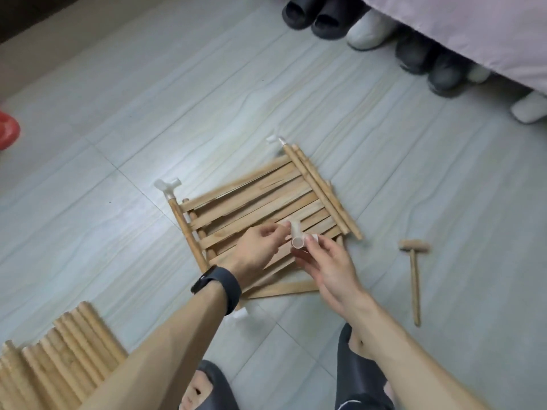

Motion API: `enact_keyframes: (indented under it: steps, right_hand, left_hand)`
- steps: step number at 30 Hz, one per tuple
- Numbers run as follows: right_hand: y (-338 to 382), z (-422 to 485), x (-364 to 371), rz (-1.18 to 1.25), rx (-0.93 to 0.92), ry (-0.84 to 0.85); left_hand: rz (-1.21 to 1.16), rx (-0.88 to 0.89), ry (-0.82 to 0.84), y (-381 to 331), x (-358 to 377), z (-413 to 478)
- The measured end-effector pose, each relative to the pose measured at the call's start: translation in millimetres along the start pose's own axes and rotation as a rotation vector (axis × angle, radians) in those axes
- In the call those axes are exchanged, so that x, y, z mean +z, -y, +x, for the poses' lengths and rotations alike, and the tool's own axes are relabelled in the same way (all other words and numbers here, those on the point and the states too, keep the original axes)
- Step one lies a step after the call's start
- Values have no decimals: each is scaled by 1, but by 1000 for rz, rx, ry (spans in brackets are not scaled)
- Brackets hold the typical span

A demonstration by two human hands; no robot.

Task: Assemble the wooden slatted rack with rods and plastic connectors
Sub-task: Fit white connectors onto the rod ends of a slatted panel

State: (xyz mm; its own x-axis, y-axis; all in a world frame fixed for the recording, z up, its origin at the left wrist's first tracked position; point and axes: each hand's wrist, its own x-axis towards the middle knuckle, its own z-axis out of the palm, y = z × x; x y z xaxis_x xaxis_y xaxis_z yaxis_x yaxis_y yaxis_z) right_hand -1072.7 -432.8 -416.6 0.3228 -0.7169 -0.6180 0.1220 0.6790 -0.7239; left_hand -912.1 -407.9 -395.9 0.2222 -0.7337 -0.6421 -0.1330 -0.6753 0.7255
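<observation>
The left hand [260,247] and right hand [331,267] together pinch a white plastic connector [296,235] just above the slatted rack [266,196]. The rack's pale wood slats lie flat on the floor [148,113], with white corner connectors [168,186] on its far rods.

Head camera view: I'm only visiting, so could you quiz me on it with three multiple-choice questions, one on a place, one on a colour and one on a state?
1. Where does the wooden mallet lie?
A. on the slatted panel
B. on the floor, right of the panel
C. in a hand

2. What colour is the connector being held?
A. white
B. red
C. black

3. What is the left hand doing?
A. lying flat on the floor
B. gripping a rod
C. pinching the connector

Answers:
1 B: the mallet lies alone on the tiles.
2 A: the connector is plain white.
3 C: its fingertips pinch the connector above the slats, and the right hand holds the other side.
</observation>
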Motion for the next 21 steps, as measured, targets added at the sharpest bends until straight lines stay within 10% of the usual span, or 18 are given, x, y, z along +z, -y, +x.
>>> enact_keyframes:
  steps: [7,21]
  right_hand:
    - [4,15,-69,59,94,-327]
    - [-6,16,-130,214,335,-351]
  left_hand:
    - [1166,212,-150,74,40,21]
    - [1277,167,-77,87,12,27]
